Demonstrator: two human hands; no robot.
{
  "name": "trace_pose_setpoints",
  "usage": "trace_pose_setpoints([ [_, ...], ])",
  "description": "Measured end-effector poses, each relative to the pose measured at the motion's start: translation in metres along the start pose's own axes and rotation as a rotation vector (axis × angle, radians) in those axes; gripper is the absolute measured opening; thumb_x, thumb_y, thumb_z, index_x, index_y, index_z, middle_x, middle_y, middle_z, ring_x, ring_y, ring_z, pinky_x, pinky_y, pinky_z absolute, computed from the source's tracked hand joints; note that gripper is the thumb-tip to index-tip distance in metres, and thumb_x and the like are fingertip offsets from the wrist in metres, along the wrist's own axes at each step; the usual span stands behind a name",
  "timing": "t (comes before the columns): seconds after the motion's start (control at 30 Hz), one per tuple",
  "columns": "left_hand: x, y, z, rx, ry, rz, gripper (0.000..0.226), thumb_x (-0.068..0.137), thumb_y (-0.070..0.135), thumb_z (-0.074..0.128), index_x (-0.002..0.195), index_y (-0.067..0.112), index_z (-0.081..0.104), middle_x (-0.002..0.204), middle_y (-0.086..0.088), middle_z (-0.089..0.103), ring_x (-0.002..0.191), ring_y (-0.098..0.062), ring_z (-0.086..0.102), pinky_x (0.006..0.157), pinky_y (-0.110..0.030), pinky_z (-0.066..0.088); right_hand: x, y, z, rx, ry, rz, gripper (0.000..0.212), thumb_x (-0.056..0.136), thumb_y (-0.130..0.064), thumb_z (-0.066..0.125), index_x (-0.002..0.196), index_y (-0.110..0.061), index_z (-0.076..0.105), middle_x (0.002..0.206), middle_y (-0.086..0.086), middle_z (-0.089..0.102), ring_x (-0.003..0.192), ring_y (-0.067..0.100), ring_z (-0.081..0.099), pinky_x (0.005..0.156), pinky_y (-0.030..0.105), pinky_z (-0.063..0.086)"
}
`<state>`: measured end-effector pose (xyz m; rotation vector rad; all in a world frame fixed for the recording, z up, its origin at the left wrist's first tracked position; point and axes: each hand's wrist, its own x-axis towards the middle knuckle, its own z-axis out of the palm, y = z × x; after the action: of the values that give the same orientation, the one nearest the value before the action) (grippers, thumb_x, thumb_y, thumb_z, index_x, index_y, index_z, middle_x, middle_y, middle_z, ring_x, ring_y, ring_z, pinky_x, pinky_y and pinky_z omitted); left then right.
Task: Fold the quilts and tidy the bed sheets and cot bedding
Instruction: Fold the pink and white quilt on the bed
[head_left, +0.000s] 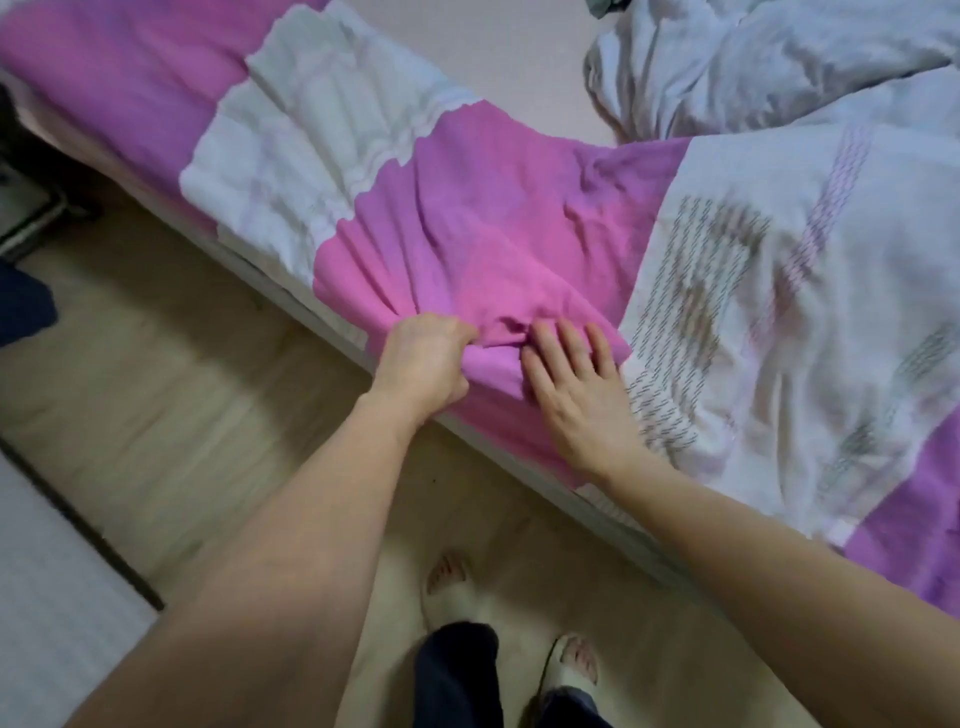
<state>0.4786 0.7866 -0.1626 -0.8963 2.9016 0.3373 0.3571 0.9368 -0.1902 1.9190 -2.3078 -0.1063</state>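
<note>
A pink and white quilt (467, 218) lies across the bed, running from the upper left to the lower right along the near edge. My left hand (423, 361) grips a bunched pink fold of it at the bed's edge. Just to the right, my right hand (576, 387) rests flat on the pink cloth with its fingers straight and spread. A white panel with dashed grey and pink patterns (769, 322) covers the right part of the quilt.
A crumpled grey-white quilt (769, 67) lies at the back right on the pale sheet (524, 67). The bed's side rail (597, 514) runs diagonally. Wooden floor (171, 395) is below, with my slippered feet (452, 582), dark cloth (23, 306) at left.
</note>
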Motion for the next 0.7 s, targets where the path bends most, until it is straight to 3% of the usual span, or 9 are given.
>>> trace_pose_setpoints([
  [0.07,-0.020,-0.005,0.005,0.045,0.038,-0.018,0.020,0.068,0.011,0.062,0.087,0.019,0.063,0.091,-0.004,0.064,0.092,-0.032,0.058,0.064,-0.034,0.033,0.005,-0.001,-0.002,0.130,0.002,0.133,0.028,0.085,-0.012,0.053,0.111,-0.005,0.060,0.116,0.021,0.058,0.104,0.039,0.057,0.088,0.049,0.045],
  [0.13,-0.040,-0.001,0.024,0.152,-0.082,-0.088,0.022,0.081,0.014,0.057,0.101,0.020,0.065,0.103,-0.003,0.066,0.101,-0.028,0.060,0.071,-0.034,0.041,-0.003,-0.001,0.005,0.209,-0.086,0.064,0.027,0.086,-0.013,0.059,0.112,-0.005,0.057,0.109,0.018,0.055,0.098,0.037,0.055,0.078,0.046,0.046],
  [0.23,-0.051,0.005,0.050,0.183,-0.443,-0.291,0.033,0.095,0.013,0.045,0.127,0.015,0.057,0.129,-0.006,0.059,0.121,-0.025,0.054,0.093,-0.034,0.045,-0.028,0.006,0.021,0.266,-0.574,-0.154,0.059,0.092,-0.013,0.054,0.146,-0.016,0.030,0.144,0.011,0.037,0.123,0.031,0.047,0.093,0.041,0.046],
  [0.3,-0.051,0.018,0.048,0.079,-0.591,-0.286,0.042,0.093,0.012,0.049,0.135,0.012,0.048,0.138,-0.010,0.048,0.129,-0.027,0.045,0.101,-0.038,0.041,-0.040,0.021,0.019,0.304,-0.774,-0.124,0.075,0.089,-0.005,0.051,0.153,-0.024,0.016,0.158,0.002,0.021,0.130,0.027,0.045,0.098,0.039,0.045],
  [0.33,-0.049,0.028,0.045,0.038,-0.590,-0.213,0.046,0.091,0.014,0.052,0.136,0.012,0.045,0.138,-0.011,0.045,0.129,-0.029,0.043,0.102,-0.040,0.040,-0.045,0.026,0.013,0.341,-0.748,-0.083,0.074,0.087,-0.006,0.052,0.151,-0.024,0.020,0.156,0.003,0.027,0.125,0.027,0.050,0.093,0.040,0.048],
  [0.43,-0.036,0.070,0.028,-0.048,-0.461,-0.004,0.050,0.090,0.018,0.056,0.137,0.012,0.040,0.135,-0.012,0.042,0.125,-0.030,0.041,0.102,-0.044,0.040,-0.070,0.042,-0.010,0.459,-0.456,0.041,0.049,0.086,-0.021,0.059,0.133,-0.015,0.044,0.124,0.009,0.057,0.102,0.031,0.059,0.076,0.035,0.046],
  [0.6,-0.011,0.166,-0.011,-0.106,-0.380,0.237,0.048,0.090,0.017,0.054,0.136,0.011,0.041,0.135,-0.012,0.041,0.124,-0.031,0.041,0.099,-0.043,0.041,-0.150,0.097,-0.062,0.505,-0.251,0.401,0.034,0.087,-0.013,0.060,0.120,-0.006,0.057,0.116,0.009,0.059,0.104,0.029,0.056,0.081,0.032,0.040],
  [0.7,0.003,0.247,-0.040,-0.078,-0.383,0.420,0.049,0.091,0.022,0.054,0.138,0.012,0.041,0.139,-0.012,0.040,0.128,-0.031,0.040,0.101,-0.042,0.041,-0.206,0.144,-0.110,0.440,-0.222,0.651,0.030,0.083,-0.006,0.060,0.113,-0.003,0.060,0.109,0.012,0.060,0.099,0.033,0.057,0.084,0.037,0.041],
])
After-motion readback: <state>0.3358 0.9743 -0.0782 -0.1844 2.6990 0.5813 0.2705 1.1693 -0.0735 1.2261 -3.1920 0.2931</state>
